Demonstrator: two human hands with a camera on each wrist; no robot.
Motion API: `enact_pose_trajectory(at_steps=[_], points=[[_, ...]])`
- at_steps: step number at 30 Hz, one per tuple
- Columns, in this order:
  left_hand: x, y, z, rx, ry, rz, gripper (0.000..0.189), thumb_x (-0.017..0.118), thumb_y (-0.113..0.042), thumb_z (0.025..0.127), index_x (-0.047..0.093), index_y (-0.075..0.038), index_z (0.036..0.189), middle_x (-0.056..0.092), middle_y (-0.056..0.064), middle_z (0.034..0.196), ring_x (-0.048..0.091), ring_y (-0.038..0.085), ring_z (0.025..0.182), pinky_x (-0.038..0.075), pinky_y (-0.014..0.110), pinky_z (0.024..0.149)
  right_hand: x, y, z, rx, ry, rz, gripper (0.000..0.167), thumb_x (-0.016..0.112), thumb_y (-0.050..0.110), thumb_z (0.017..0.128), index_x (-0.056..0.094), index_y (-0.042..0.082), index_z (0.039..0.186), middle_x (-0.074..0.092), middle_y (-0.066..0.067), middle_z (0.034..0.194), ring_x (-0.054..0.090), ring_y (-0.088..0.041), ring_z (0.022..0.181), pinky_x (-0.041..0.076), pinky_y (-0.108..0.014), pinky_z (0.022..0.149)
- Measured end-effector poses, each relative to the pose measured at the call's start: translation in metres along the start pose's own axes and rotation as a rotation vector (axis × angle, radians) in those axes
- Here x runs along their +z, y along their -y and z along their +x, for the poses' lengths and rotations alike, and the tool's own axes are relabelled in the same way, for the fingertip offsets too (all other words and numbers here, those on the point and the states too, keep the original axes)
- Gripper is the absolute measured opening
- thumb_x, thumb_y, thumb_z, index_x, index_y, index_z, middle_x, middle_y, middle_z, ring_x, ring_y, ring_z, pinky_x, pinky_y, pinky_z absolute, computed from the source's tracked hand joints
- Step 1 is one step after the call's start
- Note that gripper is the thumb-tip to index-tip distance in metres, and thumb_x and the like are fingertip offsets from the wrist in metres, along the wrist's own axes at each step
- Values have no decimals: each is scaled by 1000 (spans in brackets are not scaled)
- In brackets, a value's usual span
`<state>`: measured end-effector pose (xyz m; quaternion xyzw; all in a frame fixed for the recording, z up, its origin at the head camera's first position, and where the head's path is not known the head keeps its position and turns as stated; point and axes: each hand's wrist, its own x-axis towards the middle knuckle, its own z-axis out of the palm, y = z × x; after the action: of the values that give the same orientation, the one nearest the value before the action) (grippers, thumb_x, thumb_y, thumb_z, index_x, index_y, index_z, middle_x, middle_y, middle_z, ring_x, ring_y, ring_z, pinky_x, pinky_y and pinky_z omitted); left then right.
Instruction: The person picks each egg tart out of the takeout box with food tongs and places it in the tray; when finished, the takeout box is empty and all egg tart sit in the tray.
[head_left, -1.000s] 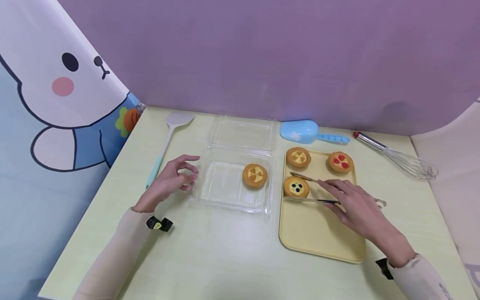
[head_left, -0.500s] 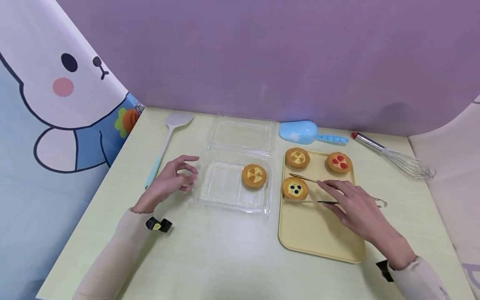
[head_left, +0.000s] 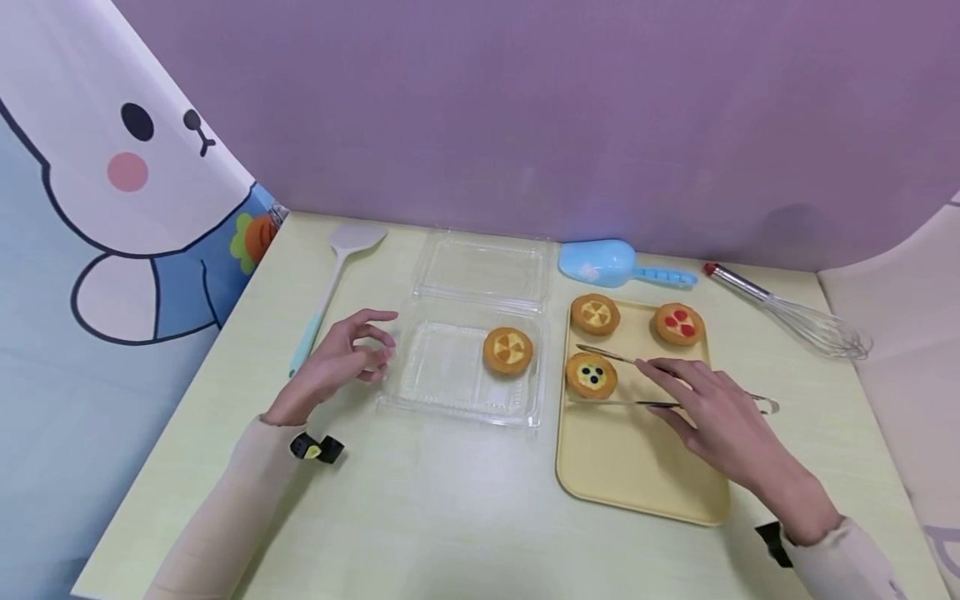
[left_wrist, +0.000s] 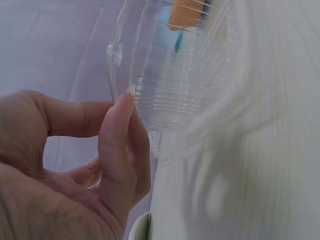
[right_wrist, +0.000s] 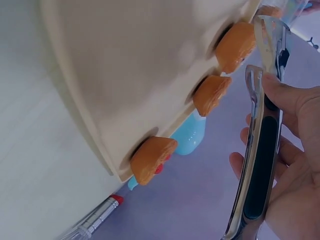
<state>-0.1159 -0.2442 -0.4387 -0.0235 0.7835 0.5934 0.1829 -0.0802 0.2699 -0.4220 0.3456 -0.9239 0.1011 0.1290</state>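
My right hand [head_left: 712, 417] holds metal tongs [right_wrist: 257, 165] with dark grips. Their arms lie apart, one on each side of a blueberry-topped tart [head_left: 591, 377] on the yellow tray [head_left: 637, 467]. Behind it on the tray sit a tart with orange wedges [head_left: 596, 315] and a red-topped tart [head_left: 679, 324]. To the left, a clear hinged plastic container [head_left: 442, 358] lies with its lid folded back, one wedge-topped tart [head_left: 508, 351] inside. My left hand [head_left: 341, 358] has relaxed, partly bent fingers, with fingertips right at the container's left rim.
A spatula [head_left: 348, 242] with a mint handle lies at the left. A blue scoop [head_left: 600, 263] rests behind the tray, and a whisk [head_left: 787, 312] lies toward the table's right edge. A purple backdrop [head_left: 540, 117] rises behind the table.
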Motion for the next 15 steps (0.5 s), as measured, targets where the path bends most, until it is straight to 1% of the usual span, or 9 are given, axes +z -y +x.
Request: enact_pose_trajectory(at_steps=[5,11,15], points=[[-1,1,0,3,-1,-3,66,59,5,96,39,-7,158,57,23,119,64,13,73,57,25,62,-4,3,2,-11,-4,13,81,89,10,73,59,15,148,69,-12,131,65,-36,115,56,-54,83],[-1,1,0,5,1,-11,66,58,6,96,39,-6,158,57,21,117,63,12,72,57,25,61,-9,3,6,-33,-24,13,76,88,11,76,60,13,146,69,-12,131,66,-36,113,57,-54,82],[-1,0,-1,4,-2,-10,66,58,7,96,39,-6,157,57,22,118,63,12,72,56,24,61,-13,4,13,-45,-39,8,76,88,12,77,59,14,147,68,-11,132,66,-35,113,57,-53,79]])
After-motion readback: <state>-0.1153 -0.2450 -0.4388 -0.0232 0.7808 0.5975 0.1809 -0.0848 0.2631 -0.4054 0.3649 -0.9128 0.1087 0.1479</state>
